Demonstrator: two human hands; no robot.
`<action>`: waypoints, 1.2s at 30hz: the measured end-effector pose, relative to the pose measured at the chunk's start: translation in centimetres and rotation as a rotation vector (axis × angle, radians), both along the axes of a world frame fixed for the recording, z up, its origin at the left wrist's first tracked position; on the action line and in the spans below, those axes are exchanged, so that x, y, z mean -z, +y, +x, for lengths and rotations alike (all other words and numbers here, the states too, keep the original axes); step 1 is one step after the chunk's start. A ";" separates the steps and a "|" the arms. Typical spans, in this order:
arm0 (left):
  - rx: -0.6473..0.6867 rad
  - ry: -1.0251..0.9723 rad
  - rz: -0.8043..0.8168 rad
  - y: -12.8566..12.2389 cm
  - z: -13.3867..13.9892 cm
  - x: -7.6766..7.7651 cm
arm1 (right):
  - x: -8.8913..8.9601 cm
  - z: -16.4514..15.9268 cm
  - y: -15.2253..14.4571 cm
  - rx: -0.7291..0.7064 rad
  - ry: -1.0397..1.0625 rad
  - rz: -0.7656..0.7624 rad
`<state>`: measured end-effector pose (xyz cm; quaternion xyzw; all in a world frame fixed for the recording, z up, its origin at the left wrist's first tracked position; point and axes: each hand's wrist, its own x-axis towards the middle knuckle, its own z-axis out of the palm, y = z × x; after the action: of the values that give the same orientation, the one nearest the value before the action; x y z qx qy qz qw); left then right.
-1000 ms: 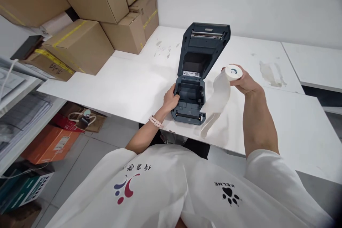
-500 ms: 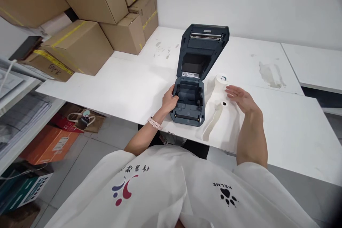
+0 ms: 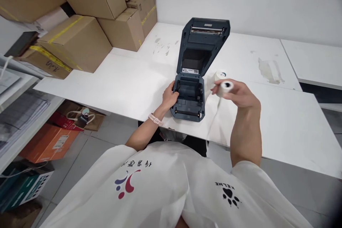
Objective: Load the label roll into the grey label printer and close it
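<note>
A dark grey label printer (image 3: pixel 188 101) stands on the white table with its lid (image 3: pixel 204 44) raised, so its hollow inside shows. My left hand (image 3: pixel 170 96) grips the printer's left side, thumb over the rim. To the right of the printer, my right hand (image 3: pixel 240 92) is closed around a small white paper roll (image 3: pixel 226 87), lifted off the table; its dark core hole faces up. A loose strip of paper (image 3: pixel 213 119) hangs from this roll towards the table's front edge. Behind it, a second white roll (image 3: pixel 220 74) rests on the table, partly covered by my right hand.
Cardboard boxes (image 3: pixel 77 42) with yellow tape are stacked on the table's left end. A white wall (image 3: pixel 240 0) closes off the back. At the lower left, shelves (image 3: pixel 16 114) hold papers, and an orange box (image 3: pixel 48 144) sits on the floor.
My right hand, open over the small paper roll before, has taken hold of it and raised it, drawing its loose strip up. My left hand stays on the printer.
</note>
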<state>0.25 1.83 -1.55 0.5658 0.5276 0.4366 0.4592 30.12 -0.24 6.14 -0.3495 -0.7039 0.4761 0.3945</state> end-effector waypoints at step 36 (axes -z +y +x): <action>0.047 -0.184 -0.150 -0.4 0.3 -1.1 | 5.0 -14.5 -11.6 0.481 -0.564 0.320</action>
<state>0.58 1.43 -0.49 0.4997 0.5010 0.4348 0.5570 15.59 -11.82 1.16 -0.5554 -0.7478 0.1401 0.3356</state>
